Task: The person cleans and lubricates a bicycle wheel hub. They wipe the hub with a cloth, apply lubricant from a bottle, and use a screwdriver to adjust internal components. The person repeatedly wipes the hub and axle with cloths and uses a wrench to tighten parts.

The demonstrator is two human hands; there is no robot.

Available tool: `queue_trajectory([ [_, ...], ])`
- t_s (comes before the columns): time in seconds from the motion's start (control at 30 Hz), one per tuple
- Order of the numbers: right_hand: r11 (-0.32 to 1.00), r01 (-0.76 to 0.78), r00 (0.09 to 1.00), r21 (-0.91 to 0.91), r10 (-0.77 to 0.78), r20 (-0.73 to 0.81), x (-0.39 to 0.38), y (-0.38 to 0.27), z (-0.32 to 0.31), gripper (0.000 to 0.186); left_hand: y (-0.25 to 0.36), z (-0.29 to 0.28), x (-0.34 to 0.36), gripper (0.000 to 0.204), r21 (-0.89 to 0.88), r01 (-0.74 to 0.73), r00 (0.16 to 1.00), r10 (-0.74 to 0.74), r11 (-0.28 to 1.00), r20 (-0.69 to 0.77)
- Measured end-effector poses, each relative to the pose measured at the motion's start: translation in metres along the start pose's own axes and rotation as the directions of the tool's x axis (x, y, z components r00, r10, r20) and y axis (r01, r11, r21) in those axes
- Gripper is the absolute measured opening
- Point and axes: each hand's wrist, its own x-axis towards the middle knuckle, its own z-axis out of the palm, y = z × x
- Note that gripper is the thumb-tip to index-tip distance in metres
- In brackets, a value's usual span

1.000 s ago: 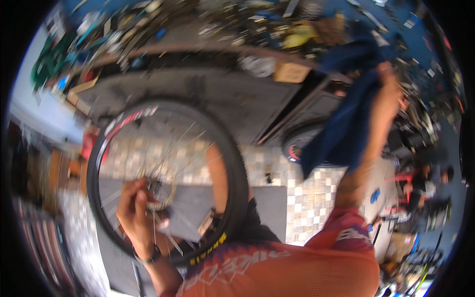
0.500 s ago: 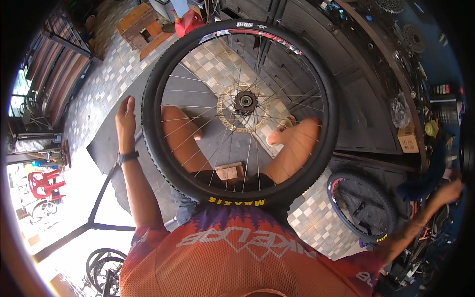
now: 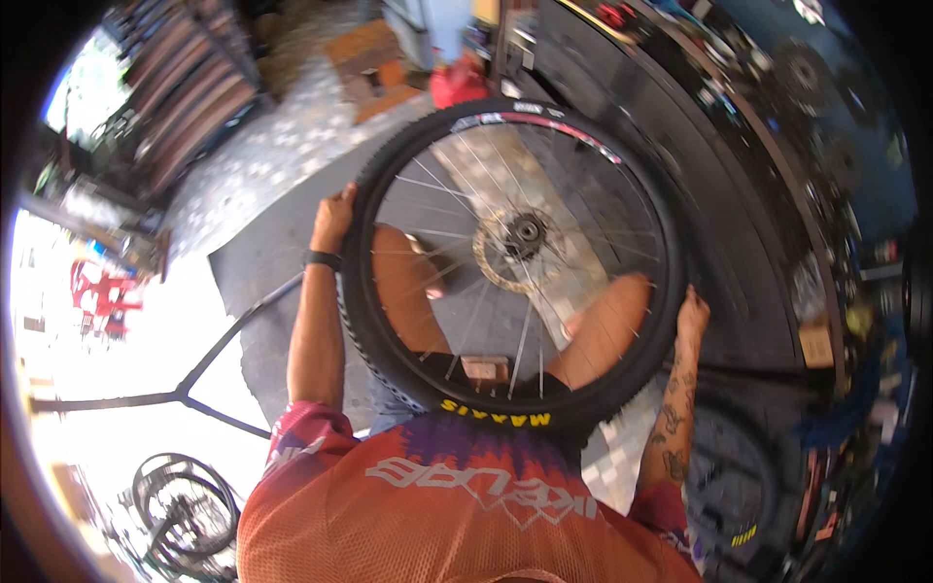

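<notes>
A large black spoked bicycle wheel with a knobby tyre and a metal brake disc at its hub (image 3: 515, 262) stands across the person's lap, its lower edge against the orange jersey. The left hand (image 3: 333, 219) grips the tyre on the wheel's left side, fingers curled over the tread, a dark watch on the wrist just below it. The right hand (image 3: 692, 316) presses on the wheel's right side, fingers wrapped on the tyre. Beyond the wheel's top sits a red rounded container (image 3: 457, 83) on the tiled floor; right of the wheel runs a long dark counter (image 3: 748, 194)
</notes>
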Motion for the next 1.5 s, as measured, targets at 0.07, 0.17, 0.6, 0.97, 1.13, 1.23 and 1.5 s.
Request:
queue_trajectory([
  [0.07, 0.972, 0.223, 0.971, -0.072, -0.228, -0.075, 0.019, -0.021, 0.029, 0.051, -0.029, -0.028, -0.024, 0.075, -0.187, 0.117, 0.989, -0.132, 0.975, -0.066],
  [0.17, 0.921, 0.383, 0.923, -0.062, -0.382, 0.040, 0.070, -0.097, 0.068, 0.055, -0.072, -0.083, -0.071, 0.080, -0.418, 0.180, 0.929, -0.294, 0.890, -0.227],
  [0.6, -0.225, 0.958, -0.260, 0.176, -0.943, 0.209, 0.000, -0.796, 0.093, 0.050, -0.039, 0.061, -0.230, 0.052, -0.806, 0.294, 0.949, 0.254, -0.514, 0.184],
  [0.97, 0.733, 0.116, 0.056, 0.670, -0.679, 0.732, 0.096, -0.550, 0.012, 0.047, -0.088, 0.014, -0.186, 0.049, -0.975, 0.027, 1.000, -0.017, 0.222, 0.023],
  [1.13, 0.821, 0.387, 0.633, 0.419, -0.567, 0.526, 0.112, -0.324, 0.008, 0.052, -0.098, -0.096, -0.142, 0.071, -0.978, -0.036, 0.969, 0.248, 0.203, 0.016],
  [1.23, 0.836, 0.122, 0.834, 0.534, -0.379, 0.402, 0.062, -0.203, 0.018, 0.043, -0.080, -0.119, -0.134, 0.070, -0.969, -0.086, 0.957, 0.289, 0.233, -0.015],
  [1.5, 0.869, 0.099, 0.980, 0.485, -0.169, 0.103, -0.010, -0.018, 0.004, 0.044, -0.035, -0.056, -0.071, 0.052, -0.723, -0.075, 0.974, 0.205, 0.687, 0.094],
])
